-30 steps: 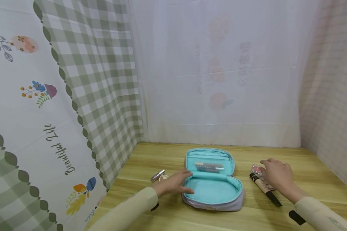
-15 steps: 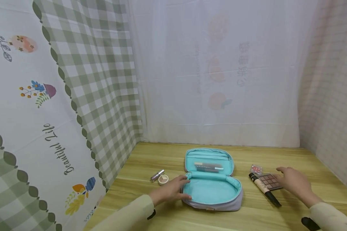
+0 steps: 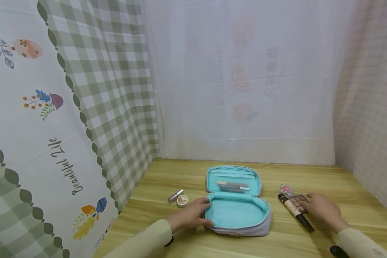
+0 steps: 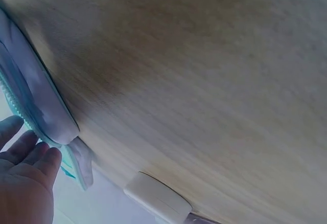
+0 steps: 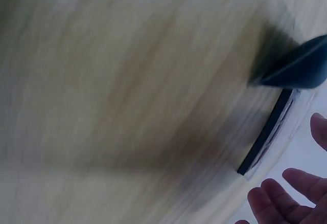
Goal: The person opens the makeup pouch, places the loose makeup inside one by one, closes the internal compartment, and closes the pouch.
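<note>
An unzipped cosmetic bag (image 3: 256,230), turquoise inside and lilac outside, lies with its lid folded back. My left hand (image 3: 189,214) rests along its left rim, fingers and thumb loosely spread. In the left wrist view, the fingertips of that hand (image 4: 28,178) are right at the zipper edge. To the right is an eyeshadow palette (image 3: 297,200); the fingers of my right hand (image 3: 325,211) overlap its right side. The right wrist view has that hand (image 5: 286,203) with parted fingers beside the palette's edge (image 5: 266,134). A black-and-beige tube (image 3: 291,207) lies along the palette's left.
Behind the palette sits a small clear case (image 3: 286,189) with red contents. Left of the bag are a round three-colour compact (image 3: 182,201) and a shiny small tube (image 3: 175,196). Pencil-like items (image 3: 233,186) show in the lid's pocket. Cloth curtains (image 3: 245,89) enclose the wooden table (image 3: 180,172).
My right hand moved right off the palette, then lower and back left to its right side. My left hand shifted slightly back along the bag's rim, uncovering the round compact.
</note>
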Motion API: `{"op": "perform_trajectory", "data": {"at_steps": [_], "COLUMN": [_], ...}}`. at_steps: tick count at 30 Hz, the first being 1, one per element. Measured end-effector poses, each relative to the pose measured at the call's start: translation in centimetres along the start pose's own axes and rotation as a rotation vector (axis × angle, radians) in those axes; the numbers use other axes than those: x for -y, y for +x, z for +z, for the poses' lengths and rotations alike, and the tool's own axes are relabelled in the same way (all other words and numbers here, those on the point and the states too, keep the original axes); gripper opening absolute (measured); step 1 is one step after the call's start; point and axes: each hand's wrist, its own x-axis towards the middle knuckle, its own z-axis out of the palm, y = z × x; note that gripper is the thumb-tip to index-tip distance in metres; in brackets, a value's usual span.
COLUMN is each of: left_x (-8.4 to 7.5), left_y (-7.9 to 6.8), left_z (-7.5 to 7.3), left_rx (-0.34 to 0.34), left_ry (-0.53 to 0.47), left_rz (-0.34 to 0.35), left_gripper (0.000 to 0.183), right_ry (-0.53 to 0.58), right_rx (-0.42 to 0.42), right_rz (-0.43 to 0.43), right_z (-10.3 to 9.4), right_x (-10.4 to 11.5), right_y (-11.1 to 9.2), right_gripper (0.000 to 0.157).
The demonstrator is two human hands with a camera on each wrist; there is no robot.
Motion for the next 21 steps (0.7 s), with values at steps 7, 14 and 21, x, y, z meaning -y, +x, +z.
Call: {"op": "perform_trajectory", "data": {"at_steps": [7, 14, 21], "left_x": [0.03, 0.02, 0.04], "left_y": [0.09, 0.04, -0.05], "left_z": [0.14, 0.24, 0.37], "left_rx": [0.004, 0.001, -0.007], "left_ry": [0.047, 0.052, 0.036], "left_rz": [0.036, 0.029, 0.031], "left_gripper": [0.076, 0.073, 0.072], "right_ry": [0.022, 0.041, 0.044], "right_rx": [0.035, 0.045, 0.059], "right_rz": [0.036, 0.054, 0.083], "right_z": [0.29, 0.37, 0.36], "right_x": [0.35, 0.50, 0.44], "right_y": [0.13, 0.29, 0.05], "right_gripper": [0.067, 0.066, 0.071]}}
